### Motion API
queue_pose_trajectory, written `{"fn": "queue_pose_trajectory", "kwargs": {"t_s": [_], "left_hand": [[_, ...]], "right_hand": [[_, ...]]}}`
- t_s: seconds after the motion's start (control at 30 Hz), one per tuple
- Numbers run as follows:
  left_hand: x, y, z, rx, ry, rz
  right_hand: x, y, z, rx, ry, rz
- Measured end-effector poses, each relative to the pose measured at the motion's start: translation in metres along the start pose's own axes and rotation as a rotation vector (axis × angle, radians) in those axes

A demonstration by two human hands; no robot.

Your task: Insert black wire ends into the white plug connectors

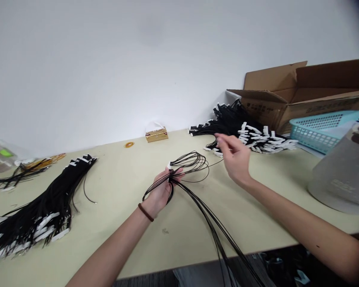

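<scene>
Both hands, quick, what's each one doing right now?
Left hand: holding black cables.
Right hand: partly curled; can't tell whether it holds anything.

Got a gold tissue box (157, 136) far back, open brown cardboard box (261, 108) far right, turquoise plastic basket (308, 136) just nearer.

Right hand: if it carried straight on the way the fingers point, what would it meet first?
Probably the near-left ends of the black cable pile beside the open carton; the right hand overlaps them in view, so depth is unclear.
</scene>
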State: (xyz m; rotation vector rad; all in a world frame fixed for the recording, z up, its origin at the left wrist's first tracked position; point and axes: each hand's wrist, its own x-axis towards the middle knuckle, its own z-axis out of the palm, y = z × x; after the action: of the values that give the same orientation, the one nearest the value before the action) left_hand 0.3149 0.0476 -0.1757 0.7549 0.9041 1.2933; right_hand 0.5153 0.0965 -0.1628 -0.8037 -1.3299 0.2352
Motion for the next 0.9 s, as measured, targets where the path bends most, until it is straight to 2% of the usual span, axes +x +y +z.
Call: {"fn": "queue_pose_trajectory", "kwargs": {"t_s": [0.07,0.13,0.27,0.57,0.9], "left_hand": [[-0.001,-0.001,0.001,0.002,-0.012,0.008],[-0.002,-0.002,0.002,-0.001,-0.032,0.017],[-0.002,-0.005,0.003,-0.021,-0.073,0.029],[-0.004,-0.007,0.008,-0.009,-0.111,0.043],[-0.003,-0.009,0.006,0.03,-0.117,0.07]], "right_hand": [[-0.012,-0.005,0.005,-0.179,-0.19,-0.234],[-0.027,-0.009,0.012,-0.282,-0.333,-0.381],[-0.047,-0.014,0.023,-0.423,-0.397,-0.549],[-0.049,-0.016,0.024,-0.465,-0.35,-0.643],[-0.051,-0.015,0.024,-0.489,-0.437,-0.68]]}}
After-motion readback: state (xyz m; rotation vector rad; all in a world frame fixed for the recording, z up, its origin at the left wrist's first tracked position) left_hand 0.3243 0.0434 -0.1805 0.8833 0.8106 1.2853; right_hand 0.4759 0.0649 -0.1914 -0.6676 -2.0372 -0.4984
